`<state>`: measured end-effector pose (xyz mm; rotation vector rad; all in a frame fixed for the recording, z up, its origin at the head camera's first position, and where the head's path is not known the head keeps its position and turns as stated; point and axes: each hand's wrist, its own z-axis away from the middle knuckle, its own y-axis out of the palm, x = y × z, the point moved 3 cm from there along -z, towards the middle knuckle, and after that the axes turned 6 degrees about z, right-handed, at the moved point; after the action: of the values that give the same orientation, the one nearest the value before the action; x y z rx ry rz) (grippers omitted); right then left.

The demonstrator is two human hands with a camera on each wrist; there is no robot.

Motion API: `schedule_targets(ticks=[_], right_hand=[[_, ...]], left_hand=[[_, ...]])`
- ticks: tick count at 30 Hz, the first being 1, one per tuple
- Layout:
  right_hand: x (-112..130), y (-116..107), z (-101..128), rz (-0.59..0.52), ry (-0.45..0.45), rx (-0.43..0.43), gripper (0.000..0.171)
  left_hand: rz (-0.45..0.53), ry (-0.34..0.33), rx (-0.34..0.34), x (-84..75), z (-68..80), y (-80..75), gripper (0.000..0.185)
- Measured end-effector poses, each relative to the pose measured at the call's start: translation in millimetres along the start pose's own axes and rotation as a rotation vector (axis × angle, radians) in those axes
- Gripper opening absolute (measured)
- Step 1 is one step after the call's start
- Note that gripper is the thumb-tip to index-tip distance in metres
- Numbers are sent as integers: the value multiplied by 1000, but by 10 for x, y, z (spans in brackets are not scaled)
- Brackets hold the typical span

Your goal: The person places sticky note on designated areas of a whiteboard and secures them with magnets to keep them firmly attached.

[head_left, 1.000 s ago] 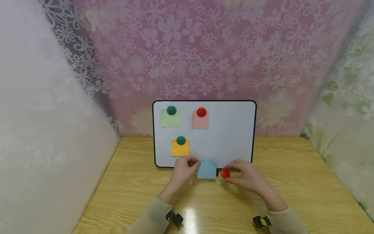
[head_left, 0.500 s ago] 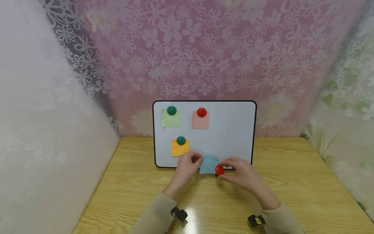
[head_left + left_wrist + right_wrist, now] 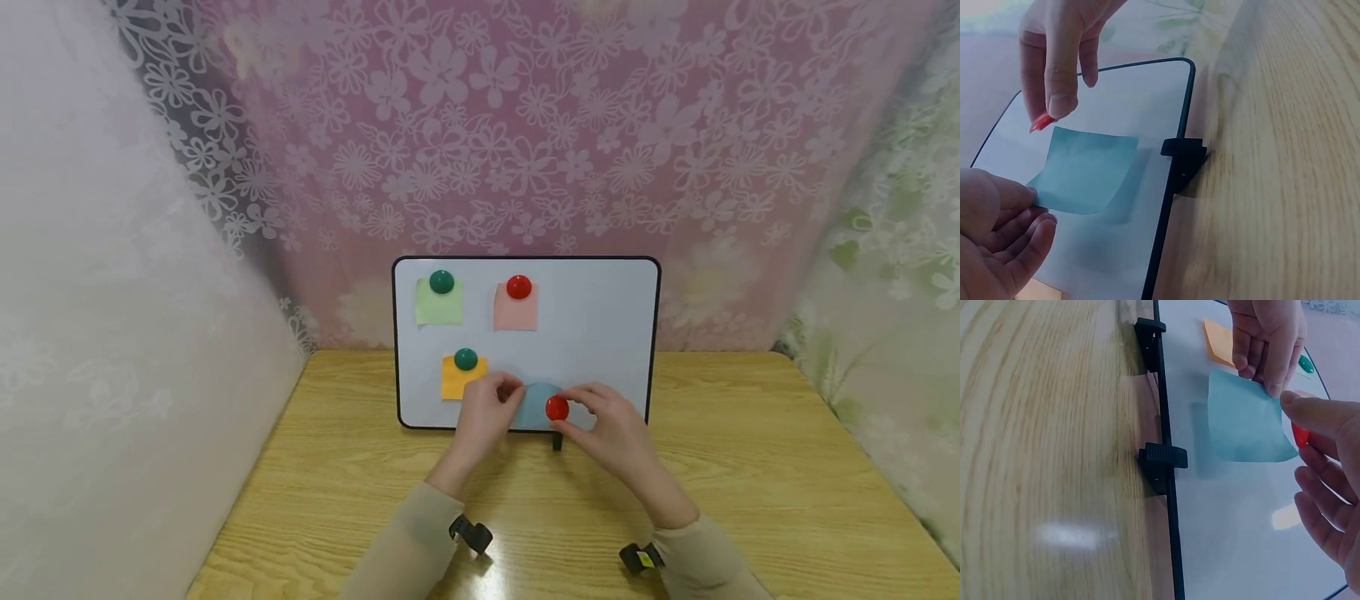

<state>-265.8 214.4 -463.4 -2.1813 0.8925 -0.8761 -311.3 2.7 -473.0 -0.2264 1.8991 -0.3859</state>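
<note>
Left hand (image 3: 483,410): pinching blue sticky note (image 3: 534,404); hold it flat on whiteboard (image 3: 600,333). Right hand (image 3: 603,421): pinching red magnet (image 3: 557,408); seat it squarely near the note's top edge.

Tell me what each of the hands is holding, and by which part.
The left hand pinches the blue sticky note by its left edge against the whiteboard. The right hand pinches the red magnet by its rim at the note's right side.

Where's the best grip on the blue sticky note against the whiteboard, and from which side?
Probably the left edge, as the left hand does now: thumb and fingers pinch the blue sticky note from the left. The sheet is thin and curls off the whiteboard, so a free edge is reachable. That leaves the upper right for the red magnet in the right hand.
</note>
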Motion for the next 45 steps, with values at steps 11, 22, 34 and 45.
schedule_targets(ticks=[11,22,34,45], right_hand=[[14,99,-158,85,-25,-104,44],[-10,180,-286,155,-8,-163,46],[-13,235,-400,176,18,-155,45],[-22,271,-420,169,19,-168,44]], left_hand=[[-60,53,-35,-54,-100,-14,8],[-127,70,-68,-90,-176,-25,8],[-150,66,-70,-109,-235,-28,8],[-152,69,-90,-100,-264,-45,7]])
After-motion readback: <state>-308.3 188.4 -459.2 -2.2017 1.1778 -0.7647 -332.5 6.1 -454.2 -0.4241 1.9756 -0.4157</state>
